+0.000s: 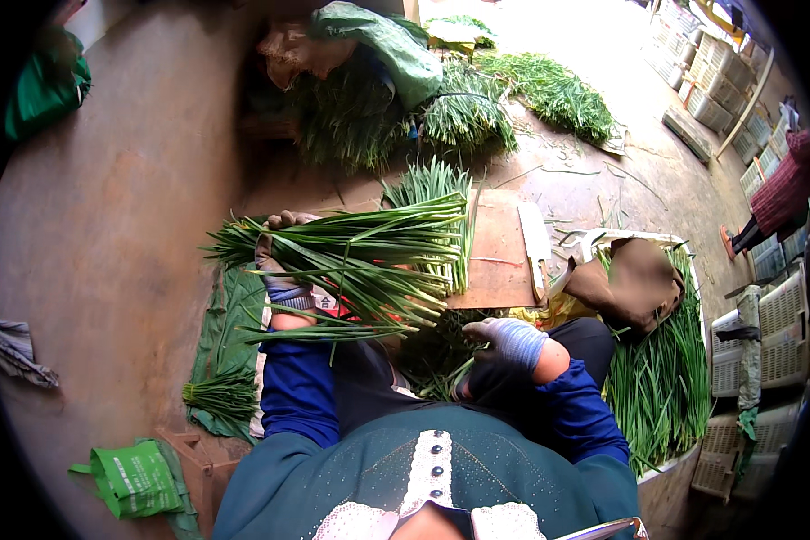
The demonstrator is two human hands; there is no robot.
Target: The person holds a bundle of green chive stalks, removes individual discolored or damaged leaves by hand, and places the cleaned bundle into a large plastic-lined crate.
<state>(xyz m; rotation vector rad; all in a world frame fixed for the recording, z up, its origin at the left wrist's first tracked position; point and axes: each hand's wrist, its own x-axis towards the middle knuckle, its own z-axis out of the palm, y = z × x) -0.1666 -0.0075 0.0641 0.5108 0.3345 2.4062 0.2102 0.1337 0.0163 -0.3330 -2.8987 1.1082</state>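
Head view, near to far: just beyond the wearer's lap, the gloved right hand [513, 340] lies nearer than the near edge of the wooden board [499, 243], with no leaves visible in its grasp; whether its fingers are apart or together cannot be told. Farther to the left, the gloved left hand [279, 256] is clamped around a bunch of long green leaves [360, 238] close to the bunch's left end; the leaves fan out rightward, above and past the board's left edge, with several loose strands dropping below. The step in hand is judged to be one-handed holding of this gathered bunch; a next move would call for a firm hold at the left end, support for the spreading tips, and care near the blade. Behind it, a second bunch [432, 184] lies along the board's left edge, while a knife [535, 238] lies along the right edge, its handle toward the near right corner. A white crate [603, 234] to the right holds more leaves, with brown cloth [588, 288] at its far left corner. Farthest off are leaf heaps [549, 90] on the floor and, at right, stacked crates [765, 333].
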